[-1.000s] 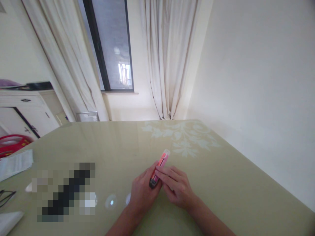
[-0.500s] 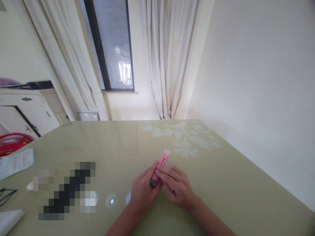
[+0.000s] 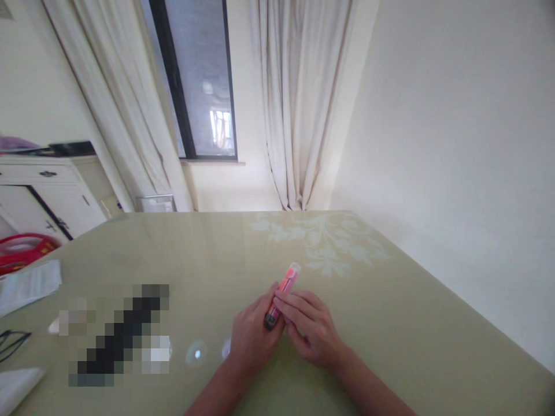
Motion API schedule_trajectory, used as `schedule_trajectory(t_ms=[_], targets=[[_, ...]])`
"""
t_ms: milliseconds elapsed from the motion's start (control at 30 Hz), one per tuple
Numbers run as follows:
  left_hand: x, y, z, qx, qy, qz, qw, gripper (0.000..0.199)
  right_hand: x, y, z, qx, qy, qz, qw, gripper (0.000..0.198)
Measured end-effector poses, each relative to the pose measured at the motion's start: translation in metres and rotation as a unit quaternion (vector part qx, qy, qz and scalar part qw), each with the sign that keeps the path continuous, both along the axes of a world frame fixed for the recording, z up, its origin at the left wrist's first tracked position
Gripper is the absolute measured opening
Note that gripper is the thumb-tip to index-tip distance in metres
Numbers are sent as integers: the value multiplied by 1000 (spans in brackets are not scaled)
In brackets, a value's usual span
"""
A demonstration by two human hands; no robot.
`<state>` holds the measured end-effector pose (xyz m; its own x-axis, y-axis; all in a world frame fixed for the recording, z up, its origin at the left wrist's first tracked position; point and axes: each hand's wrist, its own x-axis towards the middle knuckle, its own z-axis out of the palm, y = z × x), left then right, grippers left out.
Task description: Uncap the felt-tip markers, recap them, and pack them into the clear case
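Note:
Over the tabletop, both hands meet around a slim pink-and-orange stick-shaped tool [image 3: 288, 279]. It has a pale, see-through far end, a dark near end and a dark slot along its body. The shape resembles a utility knife, but I cannot be certain of the kind. My left hand [image 3: 255, 329] is closed around its lower part from the left and below. The fingertips of my right hand [image 3: 313, 329] press on its side near the middle, fingers bent and close together. The tool slants with its pale end pointing away; my fingers cover part of its middle.
The greenish table [image 3: 203, 260] carries a blurred-out dark long thing [image 3: 124, 335] on the left. Near the left edge lie a pale folded sheet [image 3: 32, 286], dark-framed glasses [image 3: 15, 344] and a white object [image 3: 19, 387]. A wall [image 3: 455, 173] borders the right side.
Both hands and the tool stay almost exactly where they were. The view has shifted very slightly.

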<state>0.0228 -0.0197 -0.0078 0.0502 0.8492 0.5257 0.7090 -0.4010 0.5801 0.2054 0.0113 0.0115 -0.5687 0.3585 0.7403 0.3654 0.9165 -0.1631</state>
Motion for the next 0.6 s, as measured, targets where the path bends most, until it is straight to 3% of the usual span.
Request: schedule_trajectory(t_ms=[600], targets=[[-3, 8, 0, -29, -56, -15, 998, 48, -10, -4, -4, -27, 5, -28, 999, 65]])
